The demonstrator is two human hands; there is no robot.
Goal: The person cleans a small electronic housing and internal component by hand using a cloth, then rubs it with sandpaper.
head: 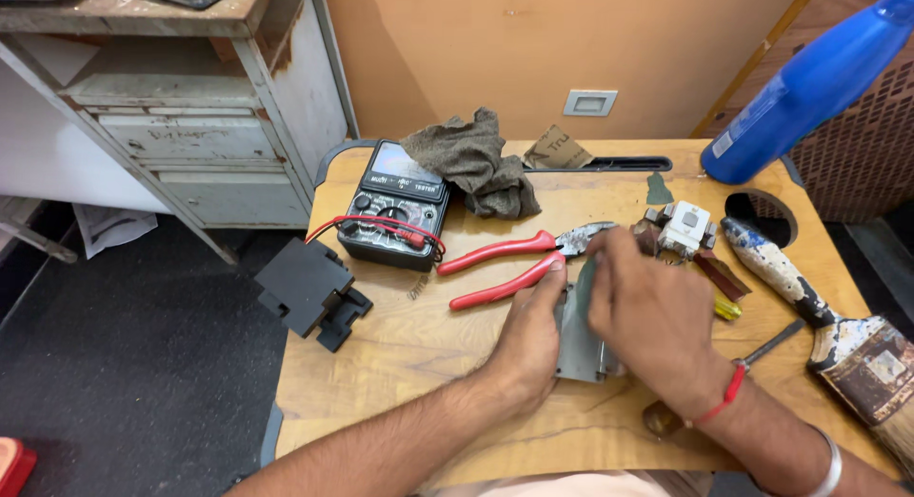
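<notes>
A flat grey metal plate point(578, 345) lies on the wooden table point(400, 364) in front of me. My left hand point(529, 340) presses against its left edge with the thumb up at the top. Over the plate's right side, my right hand point(647, 316) curls its fingers down onto the upper part. What the fingers grip under the hand is hidden. Red-handled pliers point(505, 264) lie just beyond the left hand, jaws pointing right. A small white switch part point(685, 228) sits behind my right hand.
A black multimeter point(395, 207) with a red lead stands at the back left, a grey rag point(476, 159) behind it. A worn paintbrush point(828, 316) lies at the right, a blue spray bottle point(809, 88) at the back right. A black block point(312, 292) overhangs the left edge.
</notes>
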